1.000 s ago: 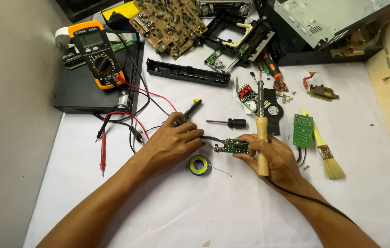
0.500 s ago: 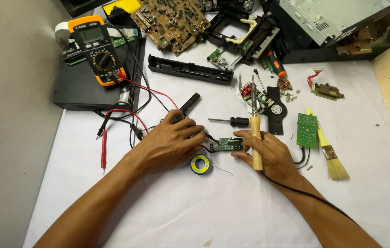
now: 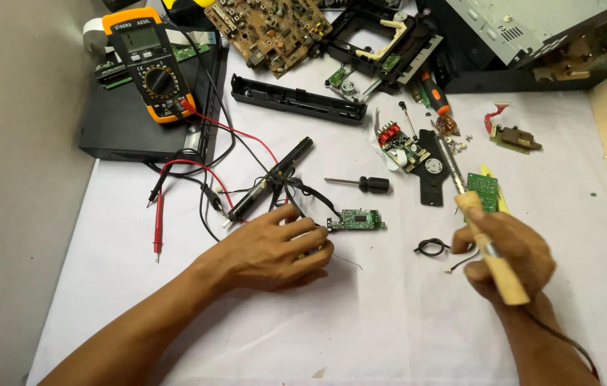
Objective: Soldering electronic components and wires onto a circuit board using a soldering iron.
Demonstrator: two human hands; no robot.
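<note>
My left hand (image 3: 275,246) lies palm down on the white sheet (image 3: 360,322), fingers curled over something I cannot make out beneath them; a thin wire runs out from under the fingertips to the right. Just beyond those fingertips sits the small green circuit board (image 3: 358,219), flat on the sheet, with a black lead looping from its left end up toward a long black tool (image 3: 269,179) that lies at a diagonal. The hand is just beside the board, and I cannot tell whether it touches it.

My right hand (image 3: 507,254) is closed around the wooden handle of a soldering iron (image 3: 481,230), held off the sheet with the metal tip pointing up and away from me. The iron is well apart from the small board. A short loop of black wire (image 3: 432,246) lies on the sheet just left of this hand.

Above the board lies a small black-handled screwdriver (image 3: 360,184). A second green board (image 3: 483,190) lies behind the iron's shaft. At upper left, an orange and black multimeter (image 3: 149,61) rests on a flat black box (image 3: 128,132), its red probe (image 3: 158,225) lying on the sheet below. A large brown circuit board (image 3: 269,27) and a long black plastic strip (image 3: 296,99) lie along the top
</note>
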